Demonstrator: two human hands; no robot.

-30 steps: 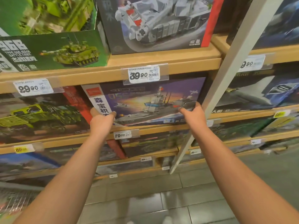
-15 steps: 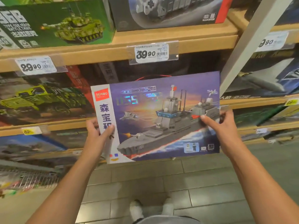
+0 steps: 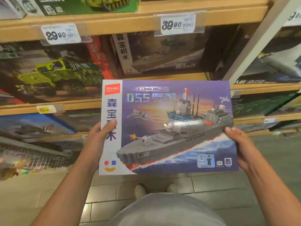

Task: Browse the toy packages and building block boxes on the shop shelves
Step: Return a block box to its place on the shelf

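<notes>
I hold a purple building block box [image 3: 171, 111] with a grey warship and "055" printed on its front, face up, in front of the shelves. My left hand [image 3: 96, 142] grips its left edge, thumb over the white side strip. My right hand [image 3: 239, 147] grips the lower right edge, thumb on the front. A second box of the same warship kind [image 3: 159, 53] stands in the shelf slot behind it. To the left a box with a green military truck [image 3: 53, 74] stands on the same shelf.
Wooden shelves [image 3: 114, 22] carry price tags reading 29.90 [image 3: 61, 34] and 39.90 [image 3: 177, 22]. A white upright post [image 3: 254, 44] divides the shelf bays on the right. More boxes fill the lower shelves. Tiled floor and my shoes [image 3: 140, 191] lie below.
The warship box has come off the shelf and moved toward me and down, both hands still on its edges. The view has tilted downward.
</notes>
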